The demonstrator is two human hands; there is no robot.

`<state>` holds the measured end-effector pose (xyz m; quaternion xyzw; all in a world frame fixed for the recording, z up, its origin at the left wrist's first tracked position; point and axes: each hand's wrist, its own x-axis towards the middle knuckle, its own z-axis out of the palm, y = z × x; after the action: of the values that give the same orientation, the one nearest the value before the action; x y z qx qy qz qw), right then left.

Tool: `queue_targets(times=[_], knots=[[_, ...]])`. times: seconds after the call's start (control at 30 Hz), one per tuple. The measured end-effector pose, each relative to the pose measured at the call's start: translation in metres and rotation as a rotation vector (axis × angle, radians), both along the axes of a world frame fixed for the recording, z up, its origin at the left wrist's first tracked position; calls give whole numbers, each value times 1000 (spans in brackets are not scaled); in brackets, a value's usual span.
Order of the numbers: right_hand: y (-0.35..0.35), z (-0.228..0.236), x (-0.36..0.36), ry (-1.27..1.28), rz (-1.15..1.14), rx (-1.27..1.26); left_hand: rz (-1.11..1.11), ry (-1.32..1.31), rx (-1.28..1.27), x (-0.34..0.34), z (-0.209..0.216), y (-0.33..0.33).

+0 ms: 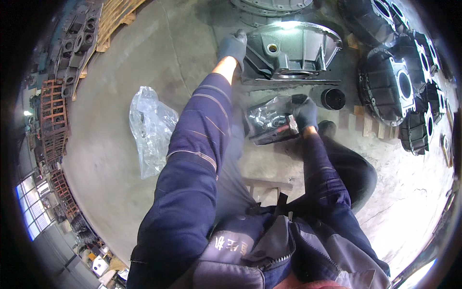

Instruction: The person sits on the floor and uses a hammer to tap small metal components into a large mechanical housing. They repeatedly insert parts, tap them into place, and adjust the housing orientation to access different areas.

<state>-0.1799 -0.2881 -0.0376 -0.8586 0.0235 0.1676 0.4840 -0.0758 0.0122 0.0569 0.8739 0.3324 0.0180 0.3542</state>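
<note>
Seemingly bracing: left hand curled against casting, right hand at bag; can't tell grips. Next move wants firm hold.

The left arm, covered by a long dark navy cloth sleeve with thin pale lines, is stretched far forward and is kept almost straight. The left hand is covered by a dark grey glove, and bare skin can be seen at the left wrist. The right arm, also sleeved in navy, is extended less far. The right hand is likewise gloved in grey. The closing of the fingers cannot be clearly judged.
</note>
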Motion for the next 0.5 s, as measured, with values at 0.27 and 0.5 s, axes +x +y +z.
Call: queue_targets(times=[0.27,0.5], knots=[[25,-21,27,153,-123,372,24,22,-87,25,-50,17],[57,30,43,390,-213,830,-35,-137,-200,43,-90,34]])
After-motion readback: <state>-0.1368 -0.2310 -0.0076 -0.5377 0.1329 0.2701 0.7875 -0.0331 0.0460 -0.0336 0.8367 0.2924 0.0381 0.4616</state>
